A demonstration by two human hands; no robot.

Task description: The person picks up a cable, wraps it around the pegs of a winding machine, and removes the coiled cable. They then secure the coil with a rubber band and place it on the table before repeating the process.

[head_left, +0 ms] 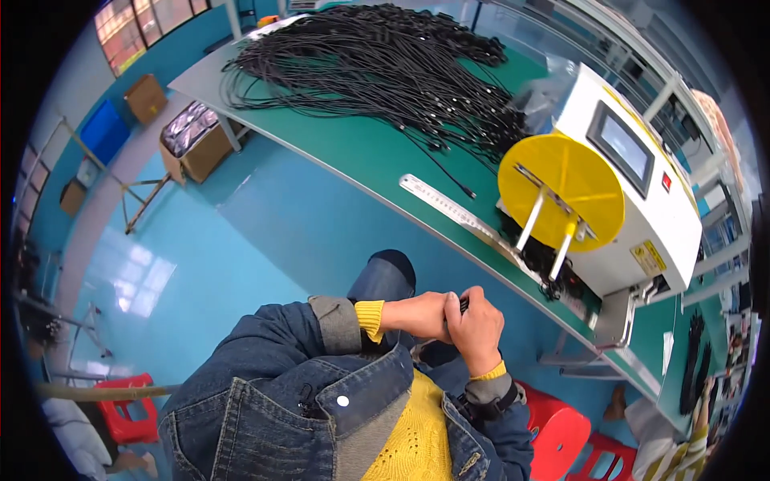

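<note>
My left hand (431,314) and my right hand (479,327) meet in front of my body, above my lap. The fingers of both are closed and pressed together. A small dark thing (464,306) shows between them, too little of it to name. On the green-topped table (329,156) beyond them lies a large heap of black cables (369,60) with bright metal ends. A white machine (642,196) with a yellow disc (553,188) and two pale pegs stands to the right of the heap. Neither hand touches the table or the machine.
A steel ruler (441,202) lies along the table's near edge, with loose black cable (553,268) below the disc. A red stool (553,433) is by my right side. Cartons (207,152) stand on the blue floor at left. Other people sit at the lower corners.
</note>
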